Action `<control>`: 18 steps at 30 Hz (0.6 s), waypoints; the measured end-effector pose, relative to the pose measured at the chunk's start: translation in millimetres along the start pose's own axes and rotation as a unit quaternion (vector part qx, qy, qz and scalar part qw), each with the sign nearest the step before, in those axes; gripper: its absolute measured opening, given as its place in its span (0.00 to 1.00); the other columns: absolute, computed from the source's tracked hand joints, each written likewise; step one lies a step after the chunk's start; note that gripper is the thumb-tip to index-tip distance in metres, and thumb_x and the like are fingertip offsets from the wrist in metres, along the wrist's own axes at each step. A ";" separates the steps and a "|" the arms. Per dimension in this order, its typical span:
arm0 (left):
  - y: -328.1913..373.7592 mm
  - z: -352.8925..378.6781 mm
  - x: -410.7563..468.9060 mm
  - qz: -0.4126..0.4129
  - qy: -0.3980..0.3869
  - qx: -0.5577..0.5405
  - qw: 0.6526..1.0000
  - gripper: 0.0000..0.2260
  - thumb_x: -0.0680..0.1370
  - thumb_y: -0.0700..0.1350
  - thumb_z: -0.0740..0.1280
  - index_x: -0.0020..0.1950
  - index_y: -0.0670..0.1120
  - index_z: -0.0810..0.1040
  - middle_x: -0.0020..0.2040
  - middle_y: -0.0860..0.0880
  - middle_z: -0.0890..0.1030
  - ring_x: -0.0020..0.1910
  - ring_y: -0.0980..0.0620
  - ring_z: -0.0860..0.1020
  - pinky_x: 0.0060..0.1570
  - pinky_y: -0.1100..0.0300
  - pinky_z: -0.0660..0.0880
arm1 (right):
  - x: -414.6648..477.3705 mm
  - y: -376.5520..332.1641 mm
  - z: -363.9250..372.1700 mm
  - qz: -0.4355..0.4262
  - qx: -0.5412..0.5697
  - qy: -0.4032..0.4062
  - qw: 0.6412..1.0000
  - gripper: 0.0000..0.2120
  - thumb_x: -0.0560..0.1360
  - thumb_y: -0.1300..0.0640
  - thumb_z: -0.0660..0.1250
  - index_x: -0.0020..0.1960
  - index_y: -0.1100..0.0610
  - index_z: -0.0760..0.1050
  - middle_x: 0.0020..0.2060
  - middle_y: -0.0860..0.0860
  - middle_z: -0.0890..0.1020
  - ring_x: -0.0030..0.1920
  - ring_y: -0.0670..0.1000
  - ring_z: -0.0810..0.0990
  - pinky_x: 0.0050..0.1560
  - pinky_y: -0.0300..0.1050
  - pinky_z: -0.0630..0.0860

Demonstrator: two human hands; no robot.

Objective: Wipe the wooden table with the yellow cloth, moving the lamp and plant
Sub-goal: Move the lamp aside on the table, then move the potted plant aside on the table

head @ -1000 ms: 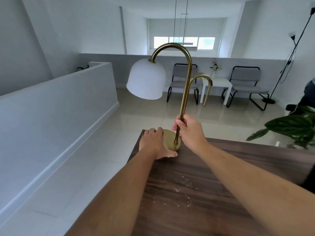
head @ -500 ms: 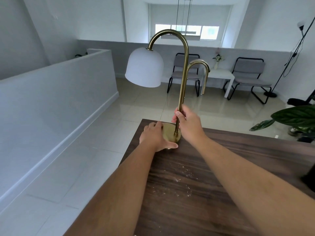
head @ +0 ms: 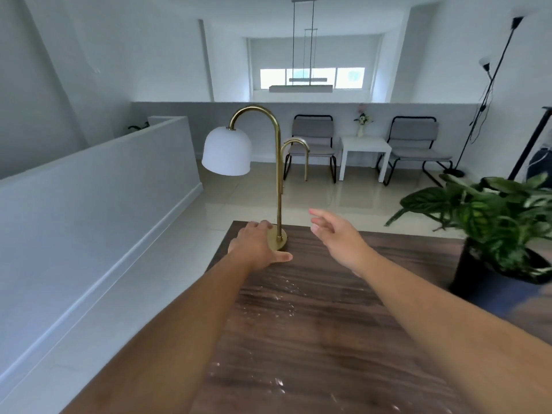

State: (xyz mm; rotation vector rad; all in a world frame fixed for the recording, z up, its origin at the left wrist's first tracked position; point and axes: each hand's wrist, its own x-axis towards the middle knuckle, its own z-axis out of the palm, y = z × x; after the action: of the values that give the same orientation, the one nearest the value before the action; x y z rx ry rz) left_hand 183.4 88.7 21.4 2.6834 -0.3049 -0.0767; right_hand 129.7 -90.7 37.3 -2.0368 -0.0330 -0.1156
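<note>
Head view: lamp (head: 279, 186) stands upright at the table's (head: 343, 339) far-left corner, left hand (head: 257, 248) cupped on its base, right hand (head: 334, 234) spread, empty, beside the stem. Crumbs unwiped, plant (head: 493, 222) at right edge, yellow cloth not visible; wiping looks not yet started.

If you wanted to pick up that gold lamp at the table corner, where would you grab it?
Probably low on the upright stem of the lamp, just above the round base, coming from the right, where the open right hand is. The white shade hangs out to the left, so a low grip, with the left hand steadying the base, should limit tipping.
</note>
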 end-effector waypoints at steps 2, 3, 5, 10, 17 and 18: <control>20.8 6.1 -20.7 0.023 0.000 -0.041 0.999 0.38 0.64 0.62 0.74 0.70 0.51 0.66 0.69 0.47 0.70 0.66 0.47 0.71 0.65 0.48 0.71 | -28.8 4.1 -13.0 -0.004 0.008 0.005 1.000 0.21 0.79 0.57 0.61 0.72 0.51 0.66 0.69 0.51 0.72 0.68 0.49 0.71 0.65 0.41 0.67; 34.2 10.9 -31.3 0.035 -0.003 -0.060 0.998 0.37 0.64 0.62 0.74 0.69 0.51 0.67 0.69 0.48 0.70 0.65 0.48 0.72 0.64 0.49 0.72 | -45.2 8.5 -22.0 -0.005 0.008 0.008 1.000 0.22 0.79 0.57 0.62 0.71 0.50 0.66 0.69 0.51 0.72 0.68 0.48 0.71 0.68 0.43 0.67; 62.6 23.4 -51.5 0.061 -0.019 -0.099 0.993 0.36 0.66 0.60 0.74 0.69 0.51 0.67 0.68 0.48 0.70 0.65 0.49 0.71 0.65 0.52 0.70 | -78.1 21.2 -42.0 -0.002 0.007 0.021 1.000 0.22 0.77 0.56 0.65 0.71 0.48 0.67 0.68 0.51 0.73 0.68 0.47 0.71 0.72 0.48 0.66; 137.6 65.9 -81.8 0.098 -0.071 -0.204 0.971 0.32 0.69 0.56 0.73 0.70 0.50 0.67 0.70 0.47 0.69 0.69 0.50 0.68 0.65 0.58 0.65 | -149.7 60.0 -109.3 0.032 -0.001 0.079 0.996 0.22 0.77 0.54 0.66 0.69 0.45 0.69 0.66 0.50 0.75 0.67 0.46 0.72 0.70 0.48 0.67; 225.7 123.1 -88.1 0.088 -0.122 -0.310 0.939 0.32 0.71 0.52 0.73 0.72 0.50 0.65 0.72 0.49 0.68 0.71 0.52 0.67 0.65 0.57 0.68 | -203.8 114.9 -196.6 0.086 0.035 0.274 0.957 0.16 0.74 0.58 0.70 0.60 0.55 0.74 0.53 0.54 0.82 0.53 0.51 0.79 0.55 0.41 0.71; 236.0 129.6 -86.6 0.086 -0.127 -0.321 0.934 0.33 0.71 0.51 0.73 0.73 0.50 0.64 0.73 0.49 0.67 0.71 0.51 0.66 0.64 0.57 0.68 | -206.1 121.6 -206.5 0.098 0.040 0.288 0.952 0.16 0.73 0.57 0.71 0.60 0.54 0.74 0.52 0.54 0.81 0.53 0.51 0.79 0.53 0.41 0.70</control>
State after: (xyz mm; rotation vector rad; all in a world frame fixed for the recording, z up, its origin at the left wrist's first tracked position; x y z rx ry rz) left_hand 38.3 -153.6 6.1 1.9860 -0.4954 -0.4003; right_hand -80.4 -324.2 1.7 -1.8453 0.5201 -0.5672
